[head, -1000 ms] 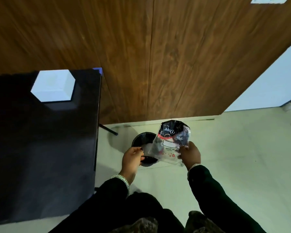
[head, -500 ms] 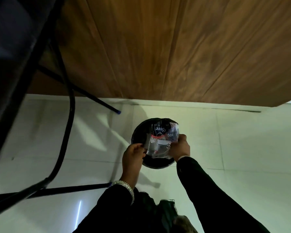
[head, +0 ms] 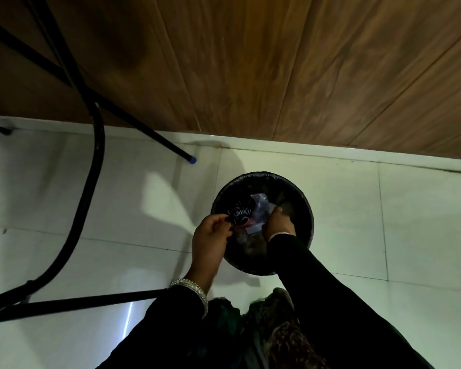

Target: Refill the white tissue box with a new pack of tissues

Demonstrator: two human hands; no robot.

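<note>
A crumpled plastic tissue wrapper (head: 246,214), dark with white lettering and a clear part, sits low inside a round black waste bin (head: 308,217) on the floor. My left hand (head: 210,235) pinches the wrapper's left edge at the bin's rim. My right hand (head: 277,222) reaches down into the bin and presses on the wrapper's right side. The white tissue box is out of view.
Black metal table legs (head: 96,166) curve and cross at the left, one foot with a blue cap (head: 191,160) near the wall. A wood-panelled wall (head: 277,70) rises behind the bin. Pale floor tiles (head: 410,235) spread to the right.
The view has dropped from the table top to floor level. Both hands have carried the wrapper from above the bin down into it, and it is more crumpled.
</note>
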